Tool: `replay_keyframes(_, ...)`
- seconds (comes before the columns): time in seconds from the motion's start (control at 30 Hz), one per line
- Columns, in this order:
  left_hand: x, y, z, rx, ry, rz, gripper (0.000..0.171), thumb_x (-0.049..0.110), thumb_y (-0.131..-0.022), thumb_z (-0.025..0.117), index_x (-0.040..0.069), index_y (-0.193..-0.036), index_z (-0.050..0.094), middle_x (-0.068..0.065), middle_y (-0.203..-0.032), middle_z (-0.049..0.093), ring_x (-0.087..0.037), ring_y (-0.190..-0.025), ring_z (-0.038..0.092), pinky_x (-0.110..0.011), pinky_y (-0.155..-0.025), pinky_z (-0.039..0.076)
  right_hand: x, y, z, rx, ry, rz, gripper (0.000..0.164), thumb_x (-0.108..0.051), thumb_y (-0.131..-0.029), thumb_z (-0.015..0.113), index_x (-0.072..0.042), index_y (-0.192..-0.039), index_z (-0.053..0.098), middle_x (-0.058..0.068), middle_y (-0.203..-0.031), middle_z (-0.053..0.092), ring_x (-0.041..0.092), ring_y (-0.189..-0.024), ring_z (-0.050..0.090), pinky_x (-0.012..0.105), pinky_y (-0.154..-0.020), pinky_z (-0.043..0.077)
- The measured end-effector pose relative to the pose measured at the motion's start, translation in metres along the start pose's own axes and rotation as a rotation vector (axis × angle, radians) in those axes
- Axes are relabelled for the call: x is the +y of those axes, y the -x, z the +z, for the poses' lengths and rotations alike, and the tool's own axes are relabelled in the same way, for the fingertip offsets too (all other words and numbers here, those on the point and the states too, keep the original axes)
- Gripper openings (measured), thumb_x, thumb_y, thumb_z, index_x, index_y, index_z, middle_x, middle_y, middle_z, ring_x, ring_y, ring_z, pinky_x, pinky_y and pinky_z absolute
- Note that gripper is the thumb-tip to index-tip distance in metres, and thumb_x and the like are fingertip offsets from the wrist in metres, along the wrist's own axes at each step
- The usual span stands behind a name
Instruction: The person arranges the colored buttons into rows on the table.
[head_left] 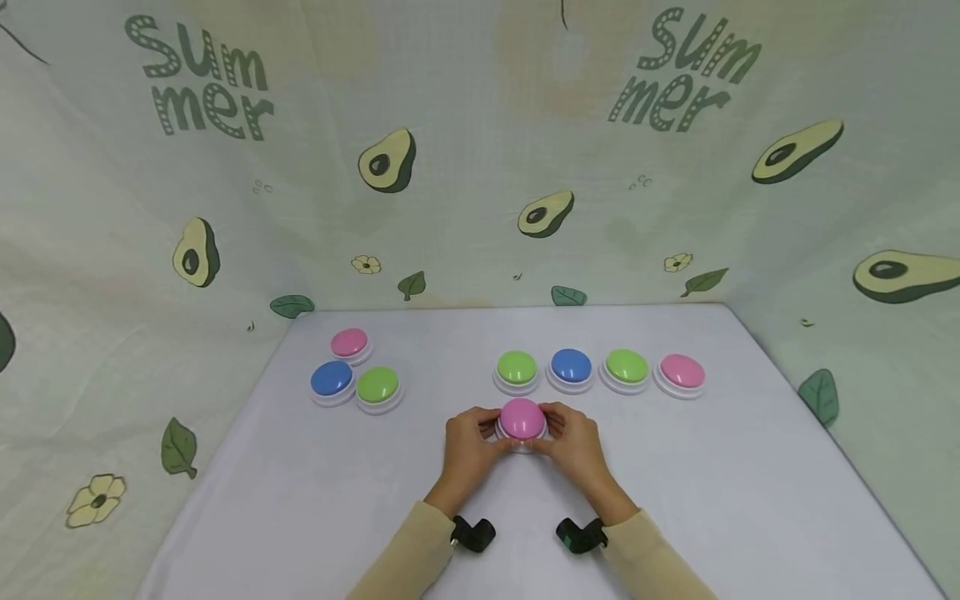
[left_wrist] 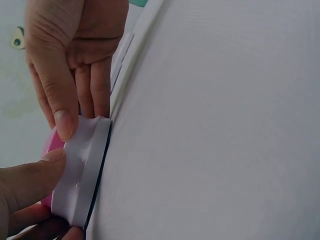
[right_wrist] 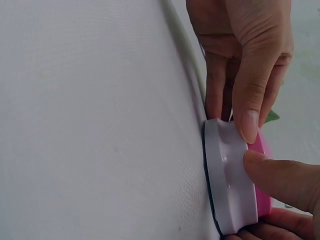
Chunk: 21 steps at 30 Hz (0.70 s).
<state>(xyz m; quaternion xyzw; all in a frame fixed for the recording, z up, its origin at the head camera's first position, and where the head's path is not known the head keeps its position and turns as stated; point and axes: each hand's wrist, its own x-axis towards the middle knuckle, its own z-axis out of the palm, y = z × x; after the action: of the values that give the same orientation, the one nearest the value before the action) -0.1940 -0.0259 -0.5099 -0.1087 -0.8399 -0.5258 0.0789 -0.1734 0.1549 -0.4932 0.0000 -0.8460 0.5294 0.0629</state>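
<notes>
A pink push button (head_left: 522,418) with a domed top and a round white base is held between both hands near the middle of the table. From its left side my left hand (head_left: 471,450) grips the base, thumb along the near edge and fingers curled behind. My right hand (head_left: 576,446) grips the right side in the same way. The two thumb tips nearly meet on the near side. In the wrist views the white base (left_wrist: 75,180) shows a dark bottom rim close to the white surface; whether it touches cannot be told.
Behind the hands stands a row of buttons: green (head_left: 517,367), blue (head_left: 572,367), another green (head_left: 627,367) and pink (head_left: 682,372). At the back left, pink (head_left: 349,342), blue (head_left: 332,379) and green (head_left: 377,385) buttons cluster. A printed cloth (head_left: 465,100) hangs behind the white table (head_left: 337,500).
</notes>
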Motion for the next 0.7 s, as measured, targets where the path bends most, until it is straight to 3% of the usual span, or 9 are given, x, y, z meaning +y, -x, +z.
replay_keyframes(0.43, -0.001, -0.003, -0.004, -0.026, 0.033, -0.009, 0.051, 0.0, -0.072, 0.096, -0.008, -0.117, 0.074, -0.02, -0.112, 0.075, -0.03, -0.105, 0.074, -0.023, -0.085, 0.061, -0.002, -0.002, 0.002, 0.005, 0.031, 0.005, 0.057, 0.005, -0.076, 0.09, 0.012, -0.127, 0.065, 0.031, -0.129, 0.068, 0.043, -0.126, 0.064, 0.045, -0.103, 0.054)
replay_keyframes(0.7, -0.004, -0.002, -0.015, -0.087, -0.023, 0.003, 0.042, 0.0, -0.077, 0.092, -0.006, -0.115, 0.075, -0.019, -0.112, 0.075, -0.03, -0.106, 0.075, -0.026, -0.086, 0.062, 0.0, 0.0, 0.003, -0.003, 0.053, 0.01, 0.061, 0.004, -0.078, 0.089, 0.014, -0.133, 0.062, 0.032, -0.133, 0.065, 0.044, -0.128, 0.062, 0.044, -0.103, 0.054)
